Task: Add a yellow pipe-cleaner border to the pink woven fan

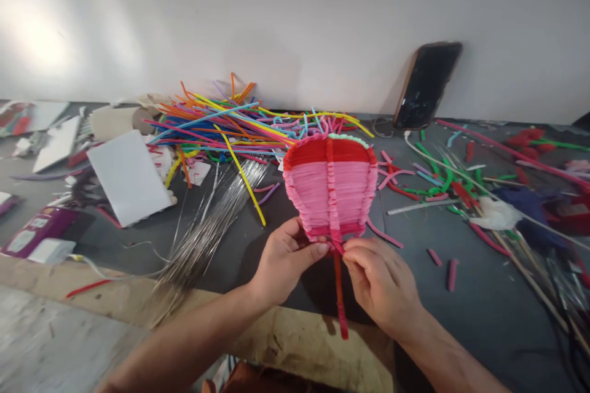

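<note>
A fan-shaped piece made of pink and red pipe cleaners (308, 187) is held up above the dark table. My left hand (288, 261) pinches its narrow lower edge, thumb in front. At the same lower edge, near the middle rib, my right hand (380, 276) closes its thumb and fingertips on a dark pink pipe cleaner end (340, 247). A red pipe cleaner tail (340, 295) hangs down between my hands. The rim is wrapped in pink and red, with a pale mint stretch at the top right.
A heap of coloured pipe cleaners (216, 120) lies at the back, with a bundle of thin metal wires (216, 221) before it. A phone (428, 86) leans on the wall. A white card (129, 178) lies left; pipe cleaner scraps, a white cable (461, 169) and wires spread right.
</note>
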Available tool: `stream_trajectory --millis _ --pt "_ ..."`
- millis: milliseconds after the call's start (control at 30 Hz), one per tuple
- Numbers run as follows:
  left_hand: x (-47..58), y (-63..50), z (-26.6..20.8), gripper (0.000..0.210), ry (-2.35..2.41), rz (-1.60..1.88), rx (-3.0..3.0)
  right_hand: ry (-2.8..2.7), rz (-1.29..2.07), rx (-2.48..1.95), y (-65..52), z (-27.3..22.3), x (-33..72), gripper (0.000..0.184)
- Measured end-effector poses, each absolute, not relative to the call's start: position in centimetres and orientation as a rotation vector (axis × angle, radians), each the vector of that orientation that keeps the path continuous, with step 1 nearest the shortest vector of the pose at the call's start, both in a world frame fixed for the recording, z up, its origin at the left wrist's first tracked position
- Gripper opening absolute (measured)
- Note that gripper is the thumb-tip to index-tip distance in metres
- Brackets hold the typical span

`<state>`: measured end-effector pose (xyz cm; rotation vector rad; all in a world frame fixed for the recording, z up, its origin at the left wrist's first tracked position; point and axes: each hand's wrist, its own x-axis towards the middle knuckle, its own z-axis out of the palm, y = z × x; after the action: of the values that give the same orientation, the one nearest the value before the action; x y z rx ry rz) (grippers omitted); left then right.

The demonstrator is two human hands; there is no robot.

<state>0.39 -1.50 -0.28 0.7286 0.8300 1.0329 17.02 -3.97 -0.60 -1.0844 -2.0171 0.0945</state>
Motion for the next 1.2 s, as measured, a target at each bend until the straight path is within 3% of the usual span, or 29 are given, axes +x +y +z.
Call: stream_trajectory --millis 467,1200 --pt "0.7 -1.6 -0.7 0.036 0.794 0.904 0.602 -2.049 0.131 -1.002 -4.2 -0.7 16.8 0.025" --pt "0.6 -1.2 -0.4 0.032 0.923 0.923 0.726 -1.925 0.085 -1.123 -3.5 -0.7 18.0 0.026"
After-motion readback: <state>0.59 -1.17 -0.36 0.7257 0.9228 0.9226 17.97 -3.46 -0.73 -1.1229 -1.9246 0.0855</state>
